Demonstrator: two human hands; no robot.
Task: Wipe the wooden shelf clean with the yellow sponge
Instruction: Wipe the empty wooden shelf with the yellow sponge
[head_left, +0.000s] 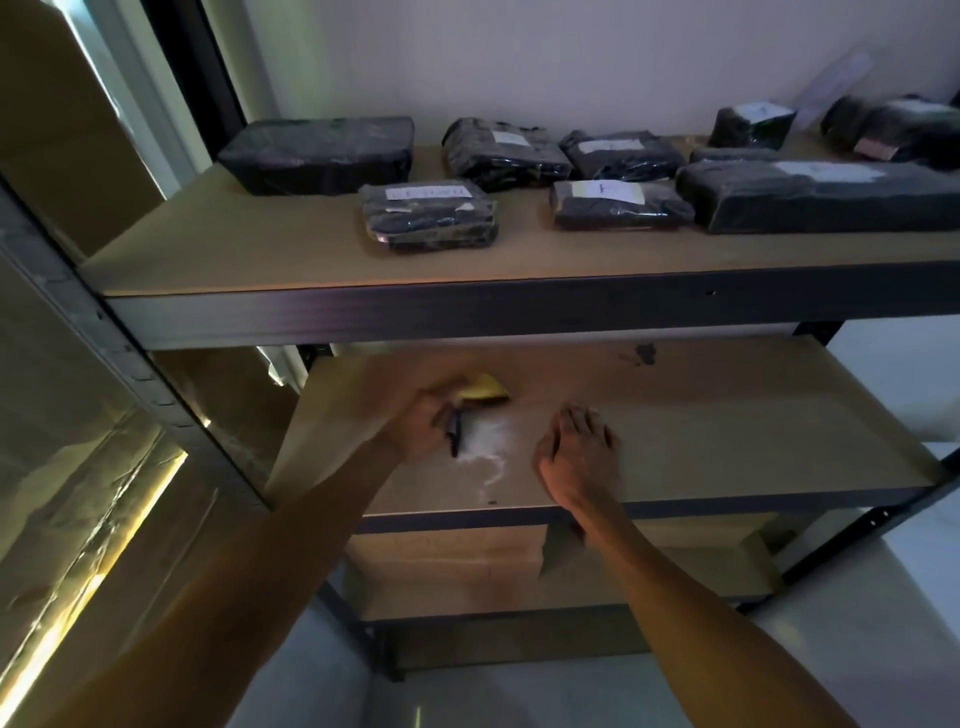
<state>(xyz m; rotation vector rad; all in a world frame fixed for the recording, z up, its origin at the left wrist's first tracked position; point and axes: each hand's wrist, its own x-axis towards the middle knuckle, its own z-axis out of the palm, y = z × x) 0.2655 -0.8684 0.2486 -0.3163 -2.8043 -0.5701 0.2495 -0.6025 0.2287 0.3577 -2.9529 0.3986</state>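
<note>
The middle wooden shelf (727, 431) carries a patch of white powder (485, 447) near its front left and a dark stain (644, 354) at the back. My left hand (423, 421), blurred, grips the yellow sponge (480, 389) just behind the powder, and a thin black object (455, 434) sticks out under the same hand. My right hand (576, 457) rests flat on the shelf to the right of the powder, fingers spread, holding nothing.
The upper shelf (234, 249) holds several black plastic-wrapped packages (428, 215) with white labels. A cardboard box (447, 551) sits on the lowest shelf. A metal upright (130, 364) stands at left, beside a wrapped panel. A white wall lies behind, pale floor below.
</note>
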